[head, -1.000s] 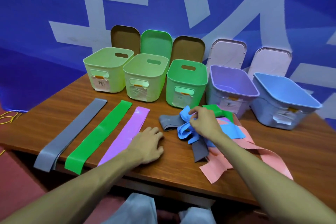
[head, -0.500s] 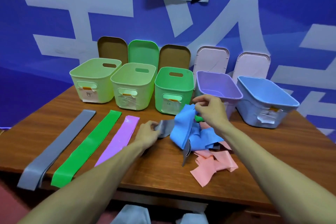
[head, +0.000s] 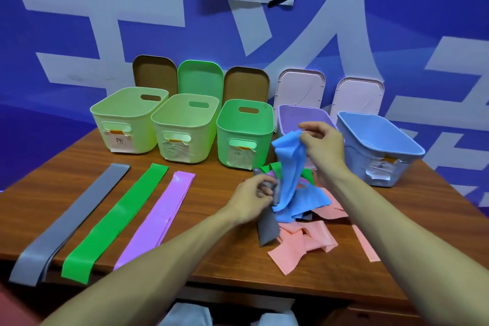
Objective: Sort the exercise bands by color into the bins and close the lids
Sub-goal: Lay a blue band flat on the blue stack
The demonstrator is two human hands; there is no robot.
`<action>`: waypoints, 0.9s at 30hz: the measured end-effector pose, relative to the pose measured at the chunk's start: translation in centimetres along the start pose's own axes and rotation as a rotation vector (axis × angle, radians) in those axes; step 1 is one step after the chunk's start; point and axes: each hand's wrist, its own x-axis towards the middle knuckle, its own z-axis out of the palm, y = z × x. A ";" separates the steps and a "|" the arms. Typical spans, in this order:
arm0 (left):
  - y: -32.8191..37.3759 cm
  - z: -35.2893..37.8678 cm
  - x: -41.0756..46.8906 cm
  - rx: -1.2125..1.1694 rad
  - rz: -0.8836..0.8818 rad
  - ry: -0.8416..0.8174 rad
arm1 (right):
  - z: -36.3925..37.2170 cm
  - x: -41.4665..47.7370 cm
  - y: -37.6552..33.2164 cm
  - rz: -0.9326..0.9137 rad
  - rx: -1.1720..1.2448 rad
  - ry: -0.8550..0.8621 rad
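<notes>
right hand (head: pixel 321 147): pinched the top of a blue band (head: pixel 289 172), holding it up over the pile (head: pixel 304 243)
left hand (head: pixel 250 200): fingers curled on a grey band (head: pixel 267 230) at the pile's left edge
pile: tangled bands on the table (head: pixel 211 267), in front of the purple bin (head: pixel 293 116)
laid flat, left: grey strip (head: pixel 71 219), green strip (head: pixel 119 219), purple strip (head: pixel 158 217)
bins (head: pixel 244 124): open, lids (head: pixel 199 77) propped behind

Wooden table (head: pixel 185 280), surface sound. Back edge: row of five open bins, two pale green (head: pixel 127 132) (head: pixel 201 145), one green bin (head: pixel 243 140), one purple bin (head: pixel 296 111), one blue bin (head: pixel 354 156). Left front, laid flat side by side: flat grey band (head: pixel 71 219), green band (head: pixel 116 222), purple band (head: pixel 158 217). Right of centre, a tangled heap: pink bands (head: pixel 291 254), blue band (head: pixel 291 180), crumpled grey band (head: pixel 267 230)
</notes>
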 end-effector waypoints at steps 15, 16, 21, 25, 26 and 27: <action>-4.1 -4.8 -2.1 0.227 -0.160 -0.047 | 5.2 -1.0 -4.4 -0.081 0.218 -0.052; -3.5 -5.3 -2.2 0.163 -0.169 0.068 | 5.6 -1.3 -4.7 -0.068 0.225 -0.085; 0.7 -10.2 -1.9 -0.481 -0.341 0.294 | 7.3 -2.5 -5.7 0.037 0.259 -0.318; 1.8 -13.8 -2.0 -0.768 -0.379 -0.029 | 8.1 -3.7 -6.6 0.091 0.250 -0.523; 2.1 -14.3 -2.0 -0.804 -0.362 -0.046 | 8.2 -3.9 -6.7 0.092 0.249 -0.558; 2.3 -14.8 -2.0 -0.827 -0.344 -0.032 | 8.4 -4.1 -6.7 0.092 0.246 -0.584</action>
